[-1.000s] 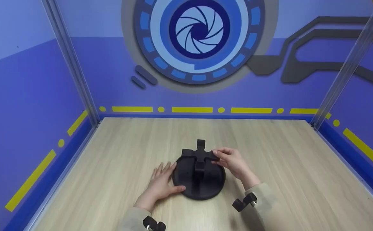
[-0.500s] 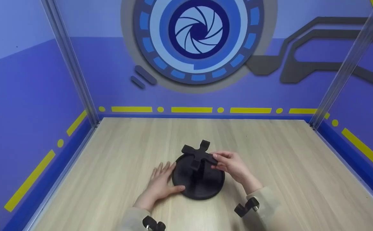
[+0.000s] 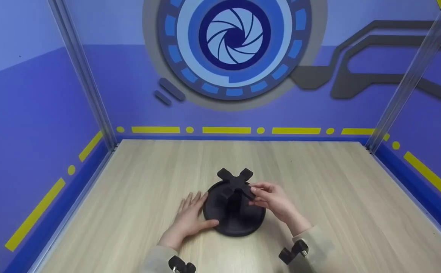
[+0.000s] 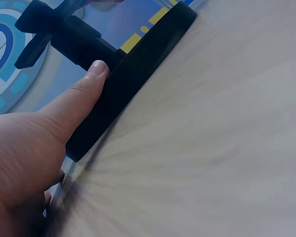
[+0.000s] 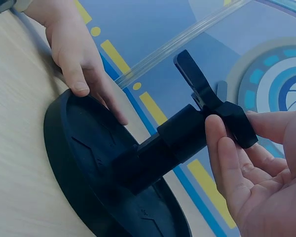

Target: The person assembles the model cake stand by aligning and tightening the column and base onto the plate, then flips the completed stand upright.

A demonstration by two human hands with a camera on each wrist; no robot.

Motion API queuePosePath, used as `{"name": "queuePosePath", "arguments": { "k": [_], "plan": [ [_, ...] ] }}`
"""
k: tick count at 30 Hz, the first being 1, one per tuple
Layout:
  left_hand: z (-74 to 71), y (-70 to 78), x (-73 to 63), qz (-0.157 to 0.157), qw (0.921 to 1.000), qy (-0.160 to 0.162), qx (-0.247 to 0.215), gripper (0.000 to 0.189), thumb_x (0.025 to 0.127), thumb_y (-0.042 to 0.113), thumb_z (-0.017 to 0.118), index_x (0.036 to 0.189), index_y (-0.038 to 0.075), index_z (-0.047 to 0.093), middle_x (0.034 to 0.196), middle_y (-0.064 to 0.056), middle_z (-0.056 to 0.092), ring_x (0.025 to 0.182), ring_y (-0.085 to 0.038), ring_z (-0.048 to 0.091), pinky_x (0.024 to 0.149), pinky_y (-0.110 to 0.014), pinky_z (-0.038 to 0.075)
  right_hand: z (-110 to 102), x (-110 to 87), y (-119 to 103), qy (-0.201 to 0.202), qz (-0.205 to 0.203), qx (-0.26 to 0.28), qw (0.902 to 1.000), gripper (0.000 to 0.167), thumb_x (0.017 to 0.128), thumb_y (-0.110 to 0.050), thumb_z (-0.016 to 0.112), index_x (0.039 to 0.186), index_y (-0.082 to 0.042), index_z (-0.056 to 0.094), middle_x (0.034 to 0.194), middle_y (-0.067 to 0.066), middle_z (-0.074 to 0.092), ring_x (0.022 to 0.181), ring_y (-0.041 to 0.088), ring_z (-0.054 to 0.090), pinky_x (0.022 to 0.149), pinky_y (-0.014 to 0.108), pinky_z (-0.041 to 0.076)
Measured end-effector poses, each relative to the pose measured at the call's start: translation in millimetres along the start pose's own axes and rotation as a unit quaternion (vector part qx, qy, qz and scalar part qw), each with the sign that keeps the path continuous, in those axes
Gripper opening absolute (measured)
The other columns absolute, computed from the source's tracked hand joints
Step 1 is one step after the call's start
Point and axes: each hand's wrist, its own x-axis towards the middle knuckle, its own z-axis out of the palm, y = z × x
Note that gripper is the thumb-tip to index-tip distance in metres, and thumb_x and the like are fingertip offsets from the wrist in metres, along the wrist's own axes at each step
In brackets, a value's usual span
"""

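Observation:
A black stand with a round, shallow rimmed base (image 3: 239,227) stands on the table. From its middle rises a thick post (image 5: 182,133), topped by a cross-shaped handle (image 3: 237,182) with blunt arms. My right hand (image 3: 277,199) pinches one arm of the handle between thumb and fingers, plainly seen in the right wrist view. My left hand (image 3: 188,218) rests against the left side of the base, fingers straight and spread. Its thumb (image 4: 84,94) lies over the rim in the left wrist view. The underside of the base is hidden.
The light wooden table (image 3: 148,170) is bounded by a blue back wall (image 3: 129,87) and side walls with yellow dashes. Metal corner posts (image 3: 84,76) rise at the back corners. Black camera mounts (image 3: 294,252) sit on both wrists.
The cross-shaped handle has turned clockwise as seen from above. My right hand has come slightly nearer along with the handle's arm. The left hand and the base have stayed put.

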Motion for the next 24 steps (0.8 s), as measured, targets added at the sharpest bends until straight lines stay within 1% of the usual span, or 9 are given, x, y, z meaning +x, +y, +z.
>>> {"name": "queuePosePath", "arguments": {
  "k": [5,11,18,24],
  "plan": [
    [0.1,0.7,-0.5,-0.003,1.0,0.0,0.002,0.107,0.08,0.063,0.078,0.161,0.01,0.033,0.168,-0.024,0.027,0.158,-0.05,0.013,0.129,-0.066,0.007,4,-3.3,0,0.0,-0.001,-0.001,1.0,0.036,0.102,-0.015,0.063,0.129,0.009,0.06,0.097,0.001,0.067,0.078,0.012,0.074,0.08,0.026,0.064],
    [0.7,1.0,-0.7,-0.009,1.0,-0.001,0.004,0.107,0.079,0.063,0.079,0.161,0.01,0.033,0.168,-0.024,0.028,0.158,-0.05,0.013,0.129,-0.065,0.007,8,-6.2,1,-0.003,-0.003,-0.002,1.0,0.037,0.101,-0.014,0.064,0.13,0.009,0.058,0.093,-0.002,0.068,0.076,0.012,0.073,0.081,0.028,0.064],
    [0.5,1.6,-0.7,-0.005,1.0,0.002,0.005,0.107,0.08,0.061,0.079,0.161,0.009,0.034,0.167,-0.025,0.029,0.157,-0.05,0.014,0.129,-0.066,0.008,11,-7.8,1,-0.001,-0.006,-0.002,1.0,0.037,0.101,-0.013,0.065,0.129,0.009,0.057,0.091,-0.002,0.068,0.076,0.012,0.073,0.08,0.028,0.065],
    [-0.1,2.5,-0.9,-0.003,1.0,0.003,0.005,0.107,0.079,0.06,0.08,0.161,0.009,0.034,0.167,-0.025,0.029,0.157,-0.051,0.014,0.129,-0.066,0.008,14,-8.4,2,0.003,-0.007,-0.016,0.9999,0.041,0.1,-0.013,0.065,0.132,0.01,0.053,0.091,-0.003,0.07,0.076,0.012,0.073,0.08,0.028,0.064]
  ]
}}
